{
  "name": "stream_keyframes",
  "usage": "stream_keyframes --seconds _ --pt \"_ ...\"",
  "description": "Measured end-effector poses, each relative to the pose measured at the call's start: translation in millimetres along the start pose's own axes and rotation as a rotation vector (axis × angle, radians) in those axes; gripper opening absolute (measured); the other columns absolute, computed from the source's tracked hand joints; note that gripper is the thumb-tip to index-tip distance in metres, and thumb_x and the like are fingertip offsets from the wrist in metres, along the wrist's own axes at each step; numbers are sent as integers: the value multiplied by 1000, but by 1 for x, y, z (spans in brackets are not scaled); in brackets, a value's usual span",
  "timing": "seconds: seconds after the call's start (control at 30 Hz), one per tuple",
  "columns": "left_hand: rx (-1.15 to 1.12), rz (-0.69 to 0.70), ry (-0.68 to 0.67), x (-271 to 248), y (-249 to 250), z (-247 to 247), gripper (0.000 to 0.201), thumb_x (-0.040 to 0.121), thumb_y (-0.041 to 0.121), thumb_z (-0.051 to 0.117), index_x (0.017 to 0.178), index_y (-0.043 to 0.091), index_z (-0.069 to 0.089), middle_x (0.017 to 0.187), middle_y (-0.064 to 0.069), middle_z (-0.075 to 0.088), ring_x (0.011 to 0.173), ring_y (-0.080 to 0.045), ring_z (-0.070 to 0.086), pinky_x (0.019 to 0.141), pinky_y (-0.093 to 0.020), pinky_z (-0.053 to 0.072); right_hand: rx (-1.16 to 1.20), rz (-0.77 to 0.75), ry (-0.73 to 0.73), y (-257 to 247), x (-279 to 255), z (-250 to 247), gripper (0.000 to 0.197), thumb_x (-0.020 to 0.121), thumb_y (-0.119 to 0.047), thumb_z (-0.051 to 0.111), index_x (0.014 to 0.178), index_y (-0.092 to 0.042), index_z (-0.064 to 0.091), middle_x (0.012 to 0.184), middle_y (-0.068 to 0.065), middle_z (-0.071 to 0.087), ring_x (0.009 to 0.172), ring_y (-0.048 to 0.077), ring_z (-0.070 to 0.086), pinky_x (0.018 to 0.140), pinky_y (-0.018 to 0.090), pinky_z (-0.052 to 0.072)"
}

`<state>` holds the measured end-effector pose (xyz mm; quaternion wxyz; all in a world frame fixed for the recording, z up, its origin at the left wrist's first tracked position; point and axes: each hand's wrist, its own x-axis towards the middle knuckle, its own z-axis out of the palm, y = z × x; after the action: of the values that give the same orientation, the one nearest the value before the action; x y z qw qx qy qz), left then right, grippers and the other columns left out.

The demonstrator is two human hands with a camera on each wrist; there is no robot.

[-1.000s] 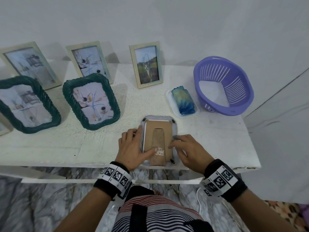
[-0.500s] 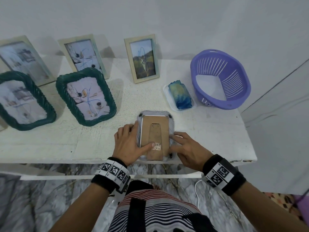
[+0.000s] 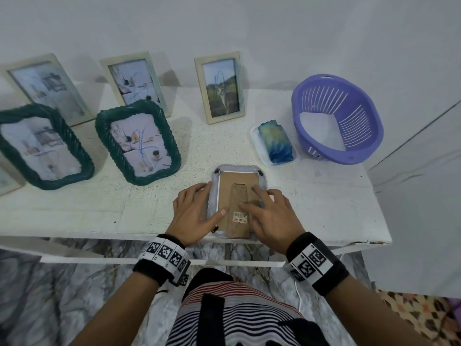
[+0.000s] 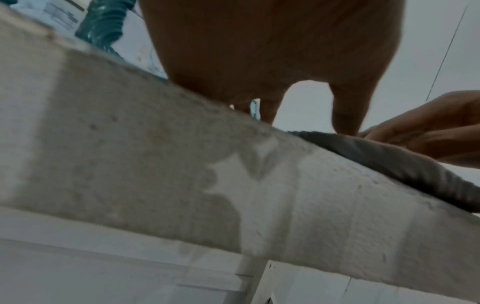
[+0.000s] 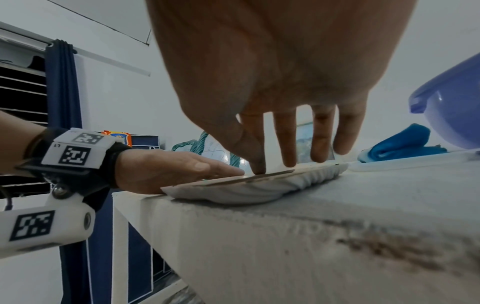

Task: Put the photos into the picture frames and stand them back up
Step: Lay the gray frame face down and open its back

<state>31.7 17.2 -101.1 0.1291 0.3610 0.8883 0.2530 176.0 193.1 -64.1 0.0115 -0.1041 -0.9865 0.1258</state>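
Both hands, the left hand (image 3: pixel 193 216) and right hand (image 3: pixel 270 218), press flat-fingered on a face-down grey ribbed frame (image 3: pixel 238 171). Its brown cardboard backing (image 3: pixel 229 186) faces up on the rough white bench (image 3: pixel 324 203).

Six picture frames show whole on the bench: three pale wooden ones (image 3: pixel 220 87) standing at the back, two green ones (image 3: pixel 138 142) standing before them, and one grey frame (image 3: pixel 238 203) lying face down. A seventh frame's corner (image 3: pixel 6 183) shows at the left edge. There is one purple basket (image 3: pixel 336 118), one white tray (image 3: pixel 274 151) with one blue cloth (image 3: pixel 274 139), and two hands (image 3: pixel 193 216).
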Motion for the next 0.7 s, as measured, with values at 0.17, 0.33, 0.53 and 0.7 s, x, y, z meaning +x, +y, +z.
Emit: stream_keyframes --seconds 0.17,0.33,0.53,0.7 --pt "18 128 -114 -2 -18 -7 104 70 84 41 155 28 17 158 13 20 137 0 5 111 -28 7 73 -27 1 -10 8 5 34 83 -27 40 98 -10 65 110 12 60 90 31 50 73 41 48" --pt "26 165 -152 -3 -28 -4 99 78 78 38 157 25 11 161 11 14 147 -11 3 116 -34 7 41 -76 78 -27 13 -4 30 83 -29 44 71 -8 60 79 12 61 74 28 56 66 33 51" --pt "19 287 -100 -8 -30 -5 79 91 66 33 156 24 16 161 7 17 146 -5 5 116 -29 6 33 93 -31 -31 16 11 57 80 -55 52 108 -5 59 105 15 59 95 30 54 66 34 51" --pt "64 341 -66 -10 -32 -3 59 96 59 34 148 31 34 162 7 19 148 -11 10 116 -34 11 -10 132 41 -39 22 11 57 74 -49 63 112 -9 51 106 14 55 92 29 53 65 33 48"
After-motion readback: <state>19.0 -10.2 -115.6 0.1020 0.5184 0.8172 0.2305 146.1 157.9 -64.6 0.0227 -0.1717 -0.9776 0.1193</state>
